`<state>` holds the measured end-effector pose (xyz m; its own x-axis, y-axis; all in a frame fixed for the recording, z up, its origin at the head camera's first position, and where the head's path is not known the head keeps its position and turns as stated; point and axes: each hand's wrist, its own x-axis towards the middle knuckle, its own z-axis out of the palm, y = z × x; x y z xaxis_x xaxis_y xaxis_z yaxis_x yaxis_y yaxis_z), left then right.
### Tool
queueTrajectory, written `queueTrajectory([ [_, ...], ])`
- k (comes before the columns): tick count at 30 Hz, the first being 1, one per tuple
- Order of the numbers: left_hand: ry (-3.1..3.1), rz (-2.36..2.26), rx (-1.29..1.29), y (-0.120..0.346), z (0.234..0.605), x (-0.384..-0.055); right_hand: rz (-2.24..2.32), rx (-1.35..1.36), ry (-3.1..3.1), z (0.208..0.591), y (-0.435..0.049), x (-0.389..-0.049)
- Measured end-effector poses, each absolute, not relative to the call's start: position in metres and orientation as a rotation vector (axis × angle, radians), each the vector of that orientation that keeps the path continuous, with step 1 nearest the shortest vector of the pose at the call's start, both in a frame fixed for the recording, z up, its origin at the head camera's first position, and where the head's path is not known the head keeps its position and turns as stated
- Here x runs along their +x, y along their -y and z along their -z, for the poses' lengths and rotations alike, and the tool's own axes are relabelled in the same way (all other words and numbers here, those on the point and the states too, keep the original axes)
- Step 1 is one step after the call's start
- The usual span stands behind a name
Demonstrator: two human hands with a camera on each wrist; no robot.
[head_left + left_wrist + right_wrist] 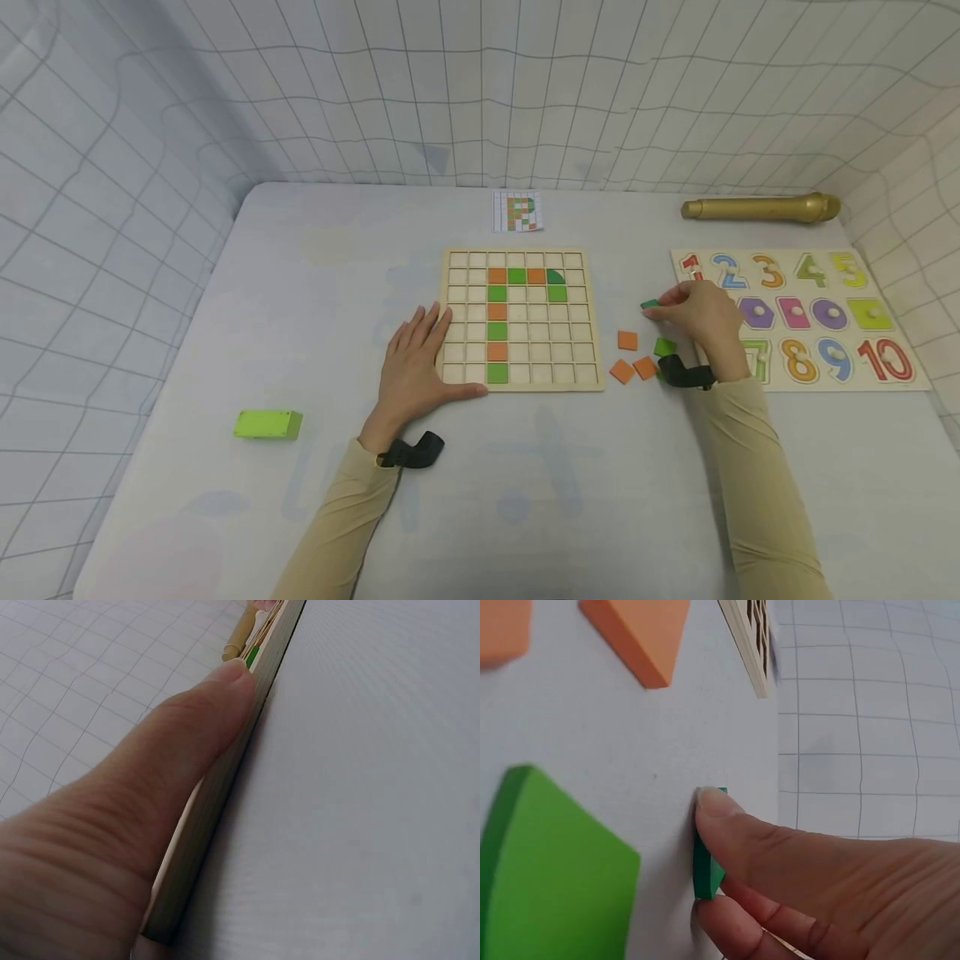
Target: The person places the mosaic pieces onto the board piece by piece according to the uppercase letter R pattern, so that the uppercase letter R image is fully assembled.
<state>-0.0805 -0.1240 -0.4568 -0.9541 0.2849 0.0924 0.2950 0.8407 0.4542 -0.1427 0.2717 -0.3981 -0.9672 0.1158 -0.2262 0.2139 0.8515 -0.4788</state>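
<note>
A wooden grid board (540, 354) lies mid-table, with orange and green tiles in a column and along an upper row; a rounded dark green tile (556, 277) sits at that row's right end. My left hand (412, 375) rests at the board's left side, fingers spread, its thumb (202, 712) against the front edge. To the right of the board, my right hand (701, 317) pinches a dark green tile (703, 862) between thumb and fingers, close above the table. Loose orange tiles (627, 340) and a light green tile (664, 347) lie nearby.
Behind the board is a small pattern card (517, 211). A number-and-shape puzzle board (795, 342) lies at the right, partly under my right hand and forearm. A gold microphone (757, 208) lies at the back right, a green block (267, 424) at the left.
</note>
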Motion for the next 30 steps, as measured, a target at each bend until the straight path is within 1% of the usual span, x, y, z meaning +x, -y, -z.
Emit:
queueTrajectory([
  [6, 2.989, 0.741, -0.475, 0.125, 0.457, -0.08, 0.838, 0.203, -2.822, 0.401, -0.271, -0.145],
  [20, 2.998, 0.744, -0.47, 0.123, 0.456, -0.08, 0.84, 0.155, -2.857, 0.402, -0.259, -0.148],
  [30, 2.994, 0.732, -0.469, 0.124, 0.455, -0.08, 1.144, -0.048, -2.749, 0.408, -0.248, -0.153],
])
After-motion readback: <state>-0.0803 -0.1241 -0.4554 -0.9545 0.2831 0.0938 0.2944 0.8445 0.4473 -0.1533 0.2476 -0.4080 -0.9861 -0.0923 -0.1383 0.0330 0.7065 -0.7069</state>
